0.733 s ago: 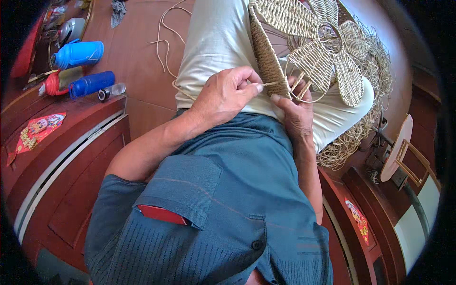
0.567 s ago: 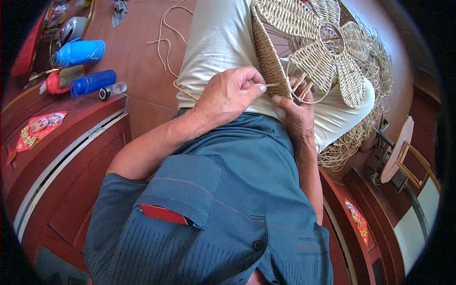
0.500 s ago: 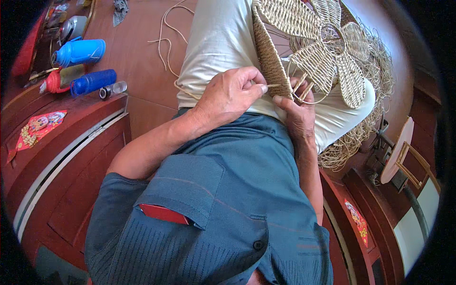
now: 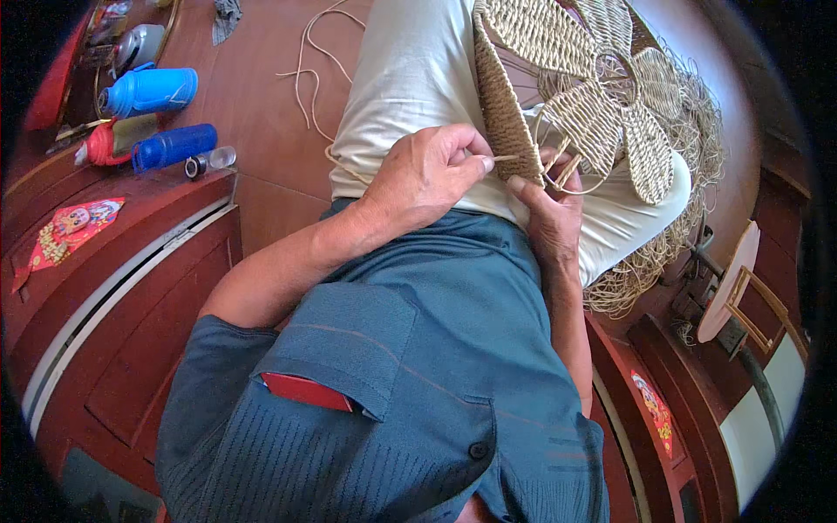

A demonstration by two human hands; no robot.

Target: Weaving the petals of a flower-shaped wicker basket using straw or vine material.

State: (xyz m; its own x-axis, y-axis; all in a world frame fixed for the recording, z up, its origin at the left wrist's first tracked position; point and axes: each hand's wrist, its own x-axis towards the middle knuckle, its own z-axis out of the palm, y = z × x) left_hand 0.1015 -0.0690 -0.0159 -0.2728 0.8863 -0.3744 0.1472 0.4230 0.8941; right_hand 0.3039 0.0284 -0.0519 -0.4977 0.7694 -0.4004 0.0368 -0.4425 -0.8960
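A woven straw-cord piece [image 4: 575, 39] with flower-petal panels, a side band and a ring at the flower's centre rests on my pale trousers. My left hand [image 4: 432, 170] is closed, pinching a thin cord [image 4: 507, 159] that reaches to the band [image 4: 510, 113]. Just right of it, my right hand [image 4: 549, 213] grips the band's lower corner, thumb in front and fingers partly hidden behind looped cord strands [image 4: 565, 161].
Loose cord lies in a heap [image 4: 628, 283] at right and in strands [image 4: 305, 74] on the floor. At left are blue flasks [image 4: 148, 87], a red flask [image 4: 98, 150] and a small clear cylinder [image 4: 222, 157]. A round board [image 4: 728, 279] stands at right.
The woven piece and both hands have shifted slightly rightward in the picture, along with much of the surroundings. Both hands keep the same holds.
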